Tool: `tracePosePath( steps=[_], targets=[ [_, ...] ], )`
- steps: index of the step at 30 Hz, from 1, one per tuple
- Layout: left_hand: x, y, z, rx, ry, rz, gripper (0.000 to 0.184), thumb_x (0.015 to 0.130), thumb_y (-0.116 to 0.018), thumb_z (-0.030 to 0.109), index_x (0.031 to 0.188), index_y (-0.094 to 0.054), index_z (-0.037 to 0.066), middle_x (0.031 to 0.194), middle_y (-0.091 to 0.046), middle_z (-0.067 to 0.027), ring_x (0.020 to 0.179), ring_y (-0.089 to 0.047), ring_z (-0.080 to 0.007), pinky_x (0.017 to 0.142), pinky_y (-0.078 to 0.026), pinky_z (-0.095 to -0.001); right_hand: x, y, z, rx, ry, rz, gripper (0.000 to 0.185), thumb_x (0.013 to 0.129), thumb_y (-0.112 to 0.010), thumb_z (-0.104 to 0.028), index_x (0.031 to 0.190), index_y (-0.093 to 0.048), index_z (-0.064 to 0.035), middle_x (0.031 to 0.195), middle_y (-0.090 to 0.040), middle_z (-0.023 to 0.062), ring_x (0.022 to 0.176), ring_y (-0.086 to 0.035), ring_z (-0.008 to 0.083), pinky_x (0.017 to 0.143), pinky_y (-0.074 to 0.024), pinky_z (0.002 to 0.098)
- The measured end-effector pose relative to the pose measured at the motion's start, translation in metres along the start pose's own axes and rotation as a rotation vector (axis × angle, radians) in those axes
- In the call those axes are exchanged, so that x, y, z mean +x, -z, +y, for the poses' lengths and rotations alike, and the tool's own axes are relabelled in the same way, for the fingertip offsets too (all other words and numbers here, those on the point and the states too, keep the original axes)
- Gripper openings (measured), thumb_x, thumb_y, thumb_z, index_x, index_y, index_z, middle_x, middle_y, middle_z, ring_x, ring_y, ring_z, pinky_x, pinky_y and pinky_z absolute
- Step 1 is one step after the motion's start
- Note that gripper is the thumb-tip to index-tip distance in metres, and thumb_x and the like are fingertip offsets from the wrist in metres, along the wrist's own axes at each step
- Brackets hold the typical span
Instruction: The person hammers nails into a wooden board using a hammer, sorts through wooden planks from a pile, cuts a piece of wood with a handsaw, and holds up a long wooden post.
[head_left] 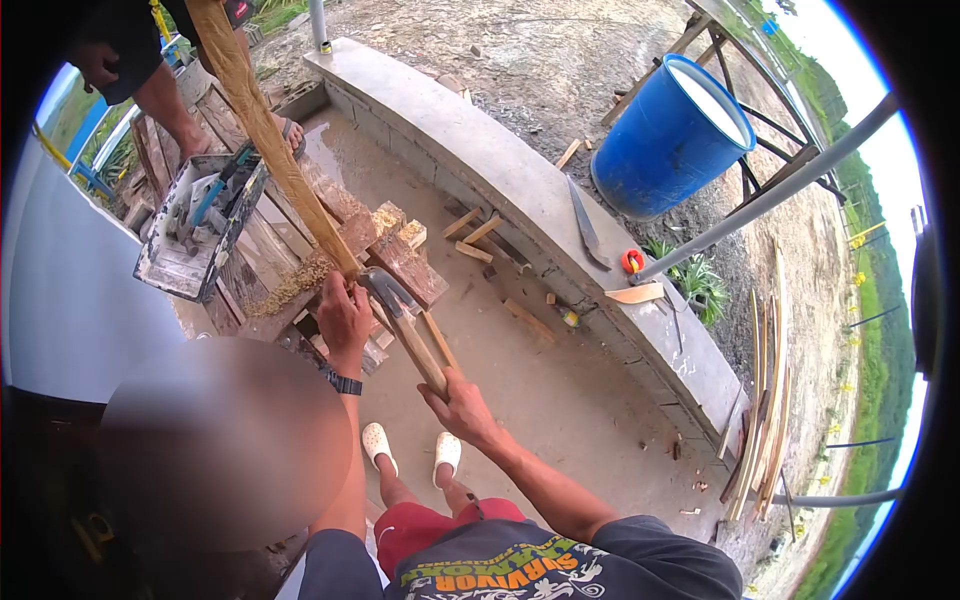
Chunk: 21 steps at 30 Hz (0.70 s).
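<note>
My right hand (462, 408) is wrapped round the wooden handle of a hammer (415, 350), whose metal head is near the lower end of a long wooden beam (290, 180). Beside that end, my left hand (342, 312) has its fingers closed; what lies between them is too small to make out. The beam slants up to the top left over stacked wood blocks (405, 262). Sawdust (300, 285) lies on the boards under it.
A person's leg (172, 105) and hand are at the top left, by a tray of tools (205, 215). A low wall (470, 150) curves rightward, bearing a saw (585, 228). Beyond stands a blue barrel (660, 145). A blurred round shape covers the lower left.
</note>
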<state>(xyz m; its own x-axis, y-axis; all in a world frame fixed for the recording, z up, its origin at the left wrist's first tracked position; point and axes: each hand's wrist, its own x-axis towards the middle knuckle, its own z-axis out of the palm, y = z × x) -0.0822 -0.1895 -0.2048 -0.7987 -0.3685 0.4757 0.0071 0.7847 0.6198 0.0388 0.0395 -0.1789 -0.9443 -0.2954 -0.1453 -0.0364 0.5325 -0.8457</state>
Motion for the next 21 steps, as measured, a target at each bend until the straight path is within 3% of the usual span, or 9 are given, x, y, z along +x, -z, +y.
tracePosePath(
  steps=[3,4,7,8,21],
  targets=[
    [-0.003,0.004,0.001,-0.005,0.012,0.024,0.015,0.097,-0.059,0.013,0.097,-0.046,0.004,0.089,-0.060,-0.0205,0.086,-0.065,-0.0456,0.070,-0.052,-0.0534,-0.005,0.000,-0.009,0.037,-0.040,-0.026,0.036,0.100,-0.069,-0.033,0.107,-0.051,-0.0020,0.077,-0.065,0.0289,0.075,-0.064,0.0514,0.065,-0.0465,0.0565],
    [-0.004,0.004,-0.004,0.067,0.075,-0.082,0.022,0.096,-0.062,0.019,0.105,-0.050,0.003,0.100,-0.062,-0.0210,0.094,-0.066,-0.0436,0.076,-0.055,-0.0515,-0.005,0.003,-0.012,0.052,-0.080,-0.028,0.036,0.100,-0.069,-0.032,0.106,-0.051,-0.0019,0.077,-0.065,0.0280,0.074,-0.064,0.0506,0.064,-0.0467,0.0553],
    [-0.003,0.005,-0.003,0.073,0.068,-0.070,0.025,0.100,-0.062,0.025,0.104,-0.051,0.004,0.101,-0.063,-0.0213,0.091,-0.068,-0.0431,0.072,-0.057,-0.0511,-0.008,0.005,-0.016,0.007,-0.121,-0.028,0.034,0.099,-0.070,-0.029,0.103,-0.052,-0.0009,0.076,-0.065,0.0269,0.072,-0.064,0.0500,0.062,-0.0483,0.0523],
    [-0.002,0.004,-0.001,0.003,0.052,0.015,0.021,0.097,-0.064,0.019,0.099,-0.049,0.004,0.091,-0.063,-0.0196,0.085,-0.066,-0.0437,0.070,-0.052,-0.0533,-0.009,0.006,-0.018,0.006,-0.124,-0.023,0.034,0.099,-0.070,-0.029,0.103,-0.053,-0.0009,0.076,-0.065,0.0270,0.072,-0.064,0.0503,0.062,-0.0487,0.0519],
    [-0.001,0.010,0.006,-0.022,0.076,0.021,0.019,0.096,-0.064,0.016,0.101,-0.051,0.003,0.090,-0.064,-0.0186,0.084,-0.067,-0.0429,0.069,-0.054,-0.0522,0.013,0.016,-0.018,-0.098,-0.007,-0.008,0.032,0.098,-0.071,-0.027,0.103,-0.053,-0.0006,0.074,-0.066,0.0267,0.070,-0.065,0.0503,0.059,-0.0490,0.0518]
  ],
)
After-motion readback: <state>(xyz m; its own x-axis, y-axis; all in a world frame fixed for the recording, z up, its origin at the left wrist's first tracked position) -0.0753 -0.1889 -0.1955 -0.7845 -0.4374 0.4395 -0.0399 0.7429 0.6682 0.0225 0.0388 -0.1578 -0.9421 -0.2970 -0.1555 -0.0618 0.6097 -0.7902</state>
